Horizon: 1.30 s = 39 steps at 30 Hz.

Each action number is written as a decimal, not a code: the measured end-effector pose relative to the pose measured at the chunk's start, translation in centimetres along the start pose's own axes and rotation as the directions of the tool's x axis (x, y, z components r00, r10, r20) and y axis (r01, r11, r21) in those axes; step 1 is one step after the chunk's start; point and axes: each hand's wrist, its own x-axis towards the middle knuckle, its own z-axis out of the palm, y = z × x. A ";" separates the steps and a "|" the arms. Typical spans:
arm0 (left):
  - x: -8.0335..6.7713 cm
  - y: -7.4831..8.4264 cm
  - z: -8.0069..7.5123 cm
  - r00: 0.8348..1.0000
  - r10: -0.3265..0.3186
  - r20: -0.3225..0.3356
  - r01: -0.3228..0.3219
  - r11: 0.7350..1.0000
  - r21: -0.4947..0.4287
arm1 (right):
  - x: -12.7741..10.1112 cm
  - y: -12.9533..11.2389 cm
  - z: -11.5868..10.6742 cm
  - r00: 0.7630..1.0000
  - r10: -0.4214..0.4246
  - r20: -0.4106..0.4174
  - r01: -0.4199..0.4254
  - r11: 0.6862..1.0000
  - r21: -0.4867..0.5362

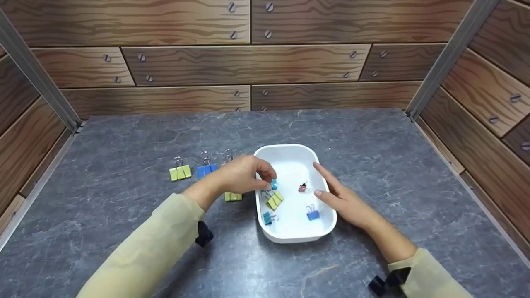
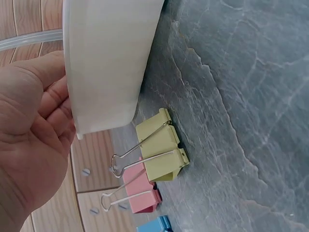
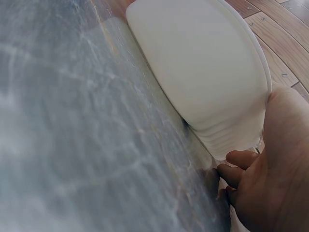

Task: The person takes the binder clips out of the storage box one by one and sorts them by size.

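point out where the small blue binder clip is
In the head view, the small blue binder clip lies inside the white tub, toward its near right corner, nearer the viewer than the pinkish-red binder clip.

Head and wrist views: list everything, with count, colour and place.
table: one, grey, beneath tub
tub: one, white, on table
yellowish clips: three, yellow-green, one in tub, two on table
teal clips: at least two, teal, tub's left side
blue clips: two, blue, one in tub, one on table
pink clips: two, pink, one in tub, one on table
black bit: one, black, beside tub's pink clip
panels: several, brown, around table
posts: two, grey, table's back corners
wrist pieces: two, black, at sleeves
sleeves: two, pale yellow, on arms
left hand: one, bare, over tub's left rim
right hand: one, bare, at tub's right rim
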 end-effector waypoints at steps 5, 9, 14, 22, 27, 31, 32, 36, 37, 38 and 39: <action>0.4 -0.1 0.1 0.998 0.047 0.043 -0.051 0.995 0.089 | 0.0 -0.1 0.0 1.000 -0.001 -0.005 0.001 1.000 0.011; 0.6 -0.3 0.4 0.992 0.071 0.106 -0.087 0.984 0.155 | 0.0 -0.1 0.0 1.000 -0.002 -0.005 0.002 1.000 0.011; 0.6 -0.3 0.4 0.987 0.065 0.146 -0.089 0.983 0.163 | 0.0 -0.2 0.1 1.000 -0.003 -0.009 0.003 1.000 0.006; 0.7 -0.2 0.4 0.985 0.029 0.169 -0.050 0.991 0.124 | -0.1 -0.3 0.1 1.000 0.012 -0.003 -0.012 1.000 -0.014; 0.9 -0.1 0.6 0.987 0.018 0.160 -0.037 0.992 0.120 | -0.1 -0.3 0.0 1.000 0.002 -0.009 -0.002 1.000 -0.005; 0.9 -0.2 0.7 0.988 0.021 0.151 -0.039 0.992 0.120 | -0.1 -0.3 0.0 1.000 -0.002 -0.009 0.002 1.000 -0.009; 0.9 -0.2 0.7 0.989 0.021 0.148 -0.039 0.992 0.119 | -0.1 -0.3 0.0 1.000 -0.001 -0.008 0.001 1.000 -0.013; 0.9 -0.1 0.8 0.990 0.023 0.137 -0.040 0.991 0.128 | -0.1 -0.3 0.0 1.000 0.004 -0.007 -0.004 1.000 -0.019; 0.9 -0.1 0.8 0.991 0.023 0.134 -0.041 0.991 0.131 | 0.0 -0.3 0.0 1.000 0.007 -0.008 -0.007 1.000 -0.021; 0.9 -0.1 0.9 0.991 0.023 0.130 -0.041 0.990 0.134 | 0.0 -0.3 0.1 1.000 0.009 -0.008 -0.009 1.000 -0.022; 0.9 -0.1 0.9 0.992 0.023 0.125 -0.040 0.990 0.135 | 0.0 -0.3 0.1 1.000 0.011 -0.009 -0.011 1.000 -0.021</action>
